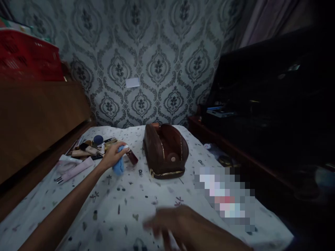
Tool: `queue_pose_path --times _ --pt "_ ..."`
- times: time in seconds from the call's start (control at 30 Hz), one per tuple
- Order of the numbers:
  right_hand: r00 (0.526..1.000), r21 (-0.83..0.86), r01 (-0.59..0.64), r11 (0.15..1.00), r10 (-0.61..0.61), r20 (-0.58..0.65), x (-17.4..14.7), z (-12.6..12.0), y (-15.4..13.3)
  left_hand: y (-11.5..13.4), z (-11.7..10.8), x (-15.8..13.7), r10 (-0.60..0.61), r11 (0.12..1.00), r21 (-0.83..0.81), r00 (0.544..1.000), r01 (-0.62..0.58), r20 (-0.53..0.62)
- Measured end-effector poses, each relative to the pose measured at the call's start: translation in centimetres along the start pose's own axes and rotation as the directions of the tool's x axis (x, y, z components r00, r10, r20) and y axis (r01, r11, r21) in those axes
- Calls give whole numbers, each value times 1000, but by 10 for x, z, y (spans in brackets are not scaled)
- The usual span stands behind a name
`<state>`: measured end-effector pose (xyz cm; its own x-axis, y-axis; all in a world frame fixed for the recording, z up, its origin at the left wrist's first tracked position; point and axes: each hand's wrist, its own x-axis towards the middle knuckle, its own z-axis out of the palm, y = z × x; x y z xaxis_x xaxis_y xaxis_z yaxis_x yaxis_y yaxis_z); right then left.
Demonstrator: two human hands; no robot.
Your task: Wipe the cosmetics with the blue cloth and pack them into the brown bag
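Observation:
My left hand [114, 156] is closed around a light blue cloth [118, 168] and a small dark red bottle [132, 157], which slants down to the right from the fingertips. To the right of it stands a brown makeup bag [154, 155], unzipped, its reddish-brown inside showing. My right hand [170, 223] is blurred by motion in the near foreground; its fingers look spread, with nothing visible in them. A pile of cosmetics [87, 150] lies left of my left hand, including a pink tube [77, 169] and a dark blue round sponge [98, 140].
Everything rests on a patterned white sheet [110, 216]. A wooden panel [42, 115] borders the left side, with a red basket [31, 55] on top. Dark furniture [261, 104] stands on the right. A pixelated patch [225, 198] hides something at the right edge.

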<state>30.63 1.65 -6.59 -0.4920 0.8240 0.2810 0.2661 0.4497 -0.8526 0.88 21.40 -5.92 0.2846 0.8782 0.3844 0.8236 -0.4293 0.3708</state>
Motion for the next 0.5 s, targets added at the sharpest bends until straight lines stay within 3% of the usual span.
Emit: queue_pose_path --times 0.07,0.13,0.23,0.3,0.4,0.47,0.5 --pt "999 -19 -33 999 33 -23 42 3 5 12 -4 -12 -6 996 -90 1000 6 0" --pt "991 -40 -57 998 52 -125 81 15 16 26 -7 -23 -26 972 -235 1000 27 8" --pt "988 29 -55 998 58 -141 119 43 42 46 -9 -36 -65 861 -503 997 75 39" --pt "994 164 -53 985 68 -88 127 61 59 52 -7 -43 -107 797 -593 993 111 43" --pt "985 403 -128 906 164 -56 123 79 75 52 0 -53 -275 750 -632 961 195 -30" --pt "975 492 -184 851 223 -21 119 85 78 49 6 -59 -335 767 -617 930 175 -152" --pt "973 513 -192 837 229 -8 117 86 78 48 9 -62 -288 807 -579 934 118 -213"
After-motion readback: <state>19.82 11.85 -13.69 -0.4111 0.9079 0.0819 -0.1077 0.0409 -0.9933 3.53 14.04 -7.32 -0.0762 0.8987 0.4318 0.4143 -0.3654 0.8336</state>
